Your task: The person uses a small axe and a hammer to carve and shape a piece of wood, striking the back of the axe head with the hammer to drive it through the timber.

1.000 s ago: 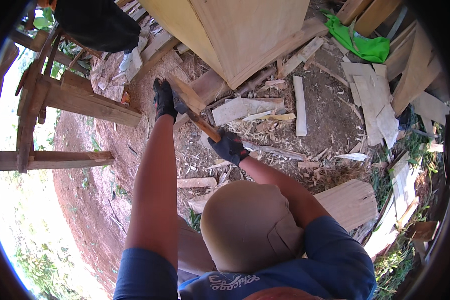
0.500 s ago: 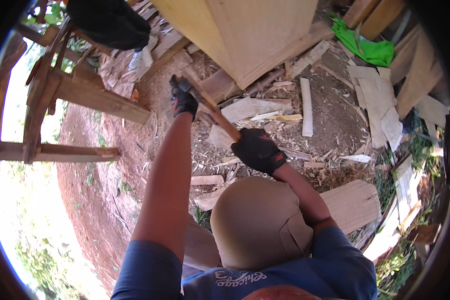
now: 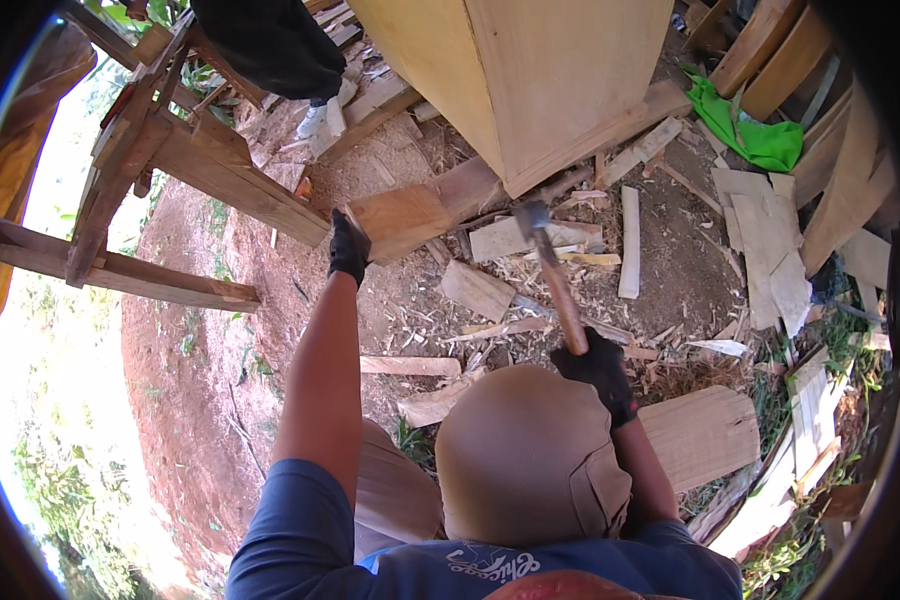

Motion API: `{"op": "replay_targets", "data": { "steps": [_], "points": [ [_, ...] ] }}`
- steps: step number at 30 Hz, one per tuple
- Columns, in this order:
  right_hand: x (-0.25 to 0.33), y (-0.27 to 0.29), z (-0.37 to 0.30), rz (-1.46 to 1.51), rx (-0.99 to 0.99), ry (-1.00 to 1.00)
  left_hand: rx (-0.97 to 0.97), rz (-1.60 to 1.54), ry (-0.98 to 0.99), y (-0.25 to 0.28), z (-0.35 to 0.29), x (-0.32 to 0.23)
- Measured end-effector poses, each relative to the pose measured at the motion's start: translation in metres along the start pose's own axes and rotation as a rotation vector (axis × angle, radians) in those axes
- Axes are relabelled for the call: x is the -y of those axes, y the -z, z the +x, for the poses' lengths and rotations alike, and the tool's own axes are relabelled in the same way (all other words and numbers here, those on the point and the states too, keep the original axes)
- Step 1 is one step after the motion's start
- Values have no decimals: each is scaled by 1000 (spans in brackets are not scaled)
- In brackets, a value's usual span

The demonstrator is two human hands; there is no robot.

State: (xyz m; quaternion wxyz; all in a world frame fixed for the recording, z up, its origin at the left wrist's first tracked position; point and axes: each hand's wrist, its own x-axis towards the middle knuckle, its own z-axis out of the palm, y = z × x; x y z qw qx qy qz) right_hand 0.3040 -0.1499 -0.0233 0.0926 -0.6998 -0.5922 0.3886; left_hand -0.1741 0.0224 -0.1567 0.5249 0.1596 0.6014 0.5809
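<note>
My left hand (image 3: pixel 349 246), in a black glove, grips the near left end of a wooden plank (image 3: pixel 402 217). The plank slants up toward the lower corner of a large pale wooden block (image 3: pixel 560 85). Its far part is propped near that corner. In my black-gloved right hand (image 3: pixel 598 368) is a wooden-handled tool (image 3: pixel 562 300) with a short dark metal head. My fingers wrap round the lower end of its handle, and the head points up and away, apart from the plank. The exact kind of head cannot be made out.
Wood chips and offcuts (image 3: pixel 478 290) litter the soil. A timber frame (image 3: pixel 230 185) stands at left. Another person's dark trouser leg (image 3: pixel 275 50) is at the far left. A green cloth (image 3: pixel 750 130) and leaning boards (image 3: pixel 850 190) are at right; a broad board (image 3: pixel 705 430) lies beside my knee.
My right hand has moved right and nearer to me, carrying the tool away from my left hand. My left hand has come down onto the plank, whose end is now raised.
</note>
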Motion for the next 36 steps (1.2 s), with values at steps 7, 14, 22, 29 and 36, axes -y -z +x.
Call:
{"op": "replay_targets", "data": {
  "steps": [7, 14, 22, 29, 36],
  "points": [
    [-65, 0, -50, 326, -75, -131, -124, 724, -134, -21, -18, 3],
    [-126, -25, -69, 385, -215, 76, -268, 950, -142, -144, -29, -30],
    [-131, -20, -69, 198, -147, 265, -123, 1132, -127, -181, -12, -45],
    [-231, -124, -31, -124, -306, 412, 88, 964, -52, -167, -51, -86],
    [-272, -152, -8, 554, 194, 216, 311, 226, -131, -19, -171, -90]
  ]
}}
